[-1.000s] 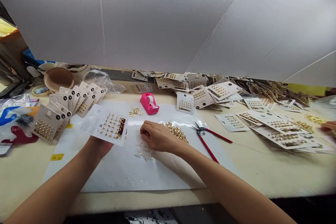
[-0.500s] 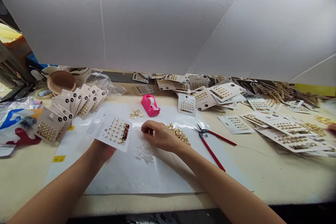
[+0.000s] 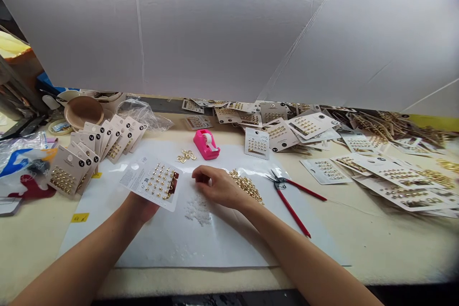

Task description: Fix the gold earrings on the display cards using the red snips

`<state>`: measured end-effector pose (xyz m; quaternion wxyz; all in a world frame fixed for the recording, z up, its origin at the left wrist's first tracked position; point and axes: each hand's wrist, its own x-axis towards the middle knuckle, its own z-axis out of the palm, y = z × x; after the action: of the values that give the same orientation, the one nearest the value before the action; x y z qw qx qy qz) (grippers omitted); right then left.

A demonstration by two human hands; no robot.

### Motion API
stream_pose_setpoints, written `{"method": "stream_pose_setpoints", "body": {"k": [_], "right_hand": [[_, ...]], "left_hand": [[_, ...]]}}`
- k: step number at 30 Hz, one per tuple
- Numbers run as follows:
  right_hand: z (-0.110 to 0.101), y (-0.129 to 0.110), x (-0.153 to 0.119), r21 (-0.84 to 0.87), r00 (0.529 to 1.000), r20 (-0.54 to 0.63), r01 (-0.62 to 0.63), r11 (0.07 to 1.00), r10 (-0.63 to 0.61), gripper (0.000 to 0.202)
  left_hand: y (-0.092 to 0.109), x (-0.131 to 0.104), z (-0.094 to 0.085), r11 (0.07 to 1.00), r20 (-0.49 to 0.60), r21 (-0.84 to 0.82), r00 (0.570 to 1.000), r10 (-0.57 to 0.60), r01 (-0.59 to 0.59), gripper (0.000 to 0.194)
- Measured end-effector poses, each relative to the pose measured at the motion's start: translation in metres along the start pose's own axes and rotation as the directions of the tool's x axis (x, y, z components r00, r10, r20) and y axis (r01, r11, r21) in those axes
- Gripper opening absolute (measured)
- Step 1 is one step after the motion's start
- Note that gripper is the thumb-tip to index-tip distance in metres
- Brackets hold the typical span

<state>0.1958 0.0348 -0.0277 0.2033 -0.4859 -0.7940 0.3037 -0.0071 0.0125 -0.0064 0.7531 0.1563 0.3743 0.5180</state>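
Note:
My left hand (image 3: 142,206) holds an earring card (image 3: 152,182) from beneath, its printed side with rows of gold pieces facing up. Most of those fingers are hidden under the card. My right hand (image 3: 215,185) is curled with thumb and fingertips close together, just right of the card and not touching it; what it pinches, if anything, is too small to make out. Small clear bits (image 3: 198,212) lie on the white sheet (image 3: 150,246) below it. Beside the right wrist is a pile of gold pieces (image 3: 247,185). A few gold rings (image 3: 186,155) lie behind the card.
A pink tape dispenser (image 3: 207,146) stands at the sheet's back edge. Red-handled pliers (image 3: 292,210) lie open on the right. Fanned cards (image 3: 70,169) stand at left near plastic bags and a brown bowl (image 3: 84,111). Many more cards (image 3: 390,172) are heaped at right and back.
The held card has shifted slightly right and down. My right hand has barely moved. Another person's fingers at the far right edge have gone out of view.

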Motion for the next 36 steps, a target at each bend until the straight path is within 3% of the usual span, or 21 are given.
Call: {"method": "stream_pose_setpoints", "body": {"k": [5,17,27,29,34,36], "right_hand": [[0.000,0.004,0.001,0.098,1.000,-0.002,0.012,0.995,-0.012,0.024],[-0.001,0.005,-0.001,0.192,0.999,-0.014,-0.044,0.980,0.047,0.014],[-0.001,0.003,-0.001,0.502,0.986,0.021,-0.155,0.851,0.167,0.015],[-0.001,0.002,-0.001,0.541,0.983,-0.011,-0.149,0.828,0.184,0.012],[-0.001,-0.013,-0.006,0.522,0.964,-0.227,0.001,0.853,0.138,0.008],[-0.001,-0.022,-0.011,0.550,0.963,-0.235,0.023,0.835,0.129,0.005]], "left_hand": [[-0.001,-0.002,0.001,1.000,0.066,0.021,0.998,0.007,-0.008,0.012],[-0.008,0.002,-0.005,0.999,-0.004,-0.005,0.999,-0.035,0.035,0.015],[-0.008,-0.001,-0.003,0.999,-0.009,0.009,0.999,-0.052,0.052,0.016],[-0.010,-0.001,-0.004,0.998,-0.002,0.000,0.998,-0.063,0.063,0.015],[-0.016,0.000,-0.007,0.995,-0.014,0.032,0.995,-0.099,0.100,0.014],[-0.019,0.000,-0.009,0.993,-0.003,0.052,0.994,-0.109,0.109,0.016]]}}
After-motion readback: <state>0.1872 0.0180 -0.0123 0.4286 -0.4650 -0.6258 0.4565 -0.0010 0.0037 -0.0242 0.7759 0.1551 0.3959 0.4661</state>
